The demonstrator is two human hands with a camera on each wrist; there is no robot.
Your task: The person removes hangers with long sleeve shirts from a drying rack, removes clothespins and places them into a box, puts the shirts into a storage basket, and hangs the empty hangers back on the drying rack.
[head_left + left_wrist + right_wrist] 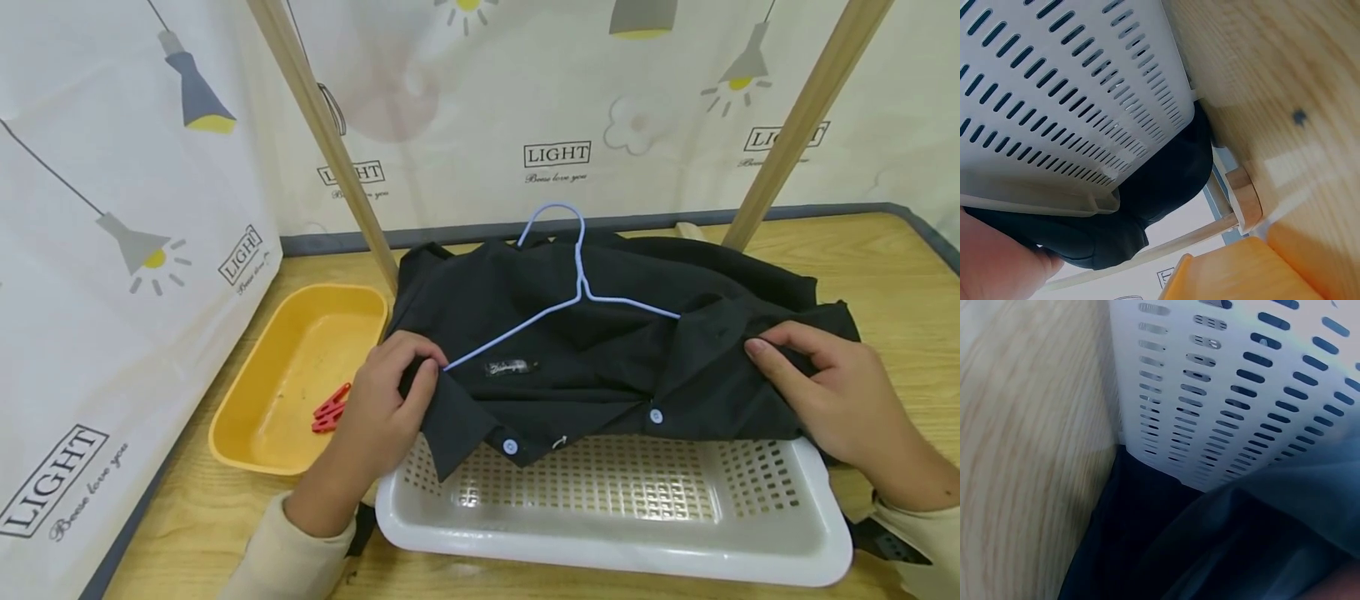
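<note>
A black shirt (600,350) with pale buttons lies spread over the back of a white slotted basket (615,550). A light blue hanger (581,287) lies on the shirt, its hook pointing away; its right arm runs under the shirt's right front. With thumb and fingers my left hand (390,400) pinches the shirt's left side at the hanger's left end. My right hand (840,392) pinches the cloth of the right front between thumb and forefinger. In the left wrist view, black cloth (1166,169) hangs down outside the basket; the right wrist view shows cloth (1147,506) there too.
Left of the basket stands a yellow tub (300,333) with red clothespins (330,408) in it. Two wooden poles (330,142) rise at the back of the wooden table (900,275). A lamp-patterned wall covering (480,100) stands behind and on the left.
</note>
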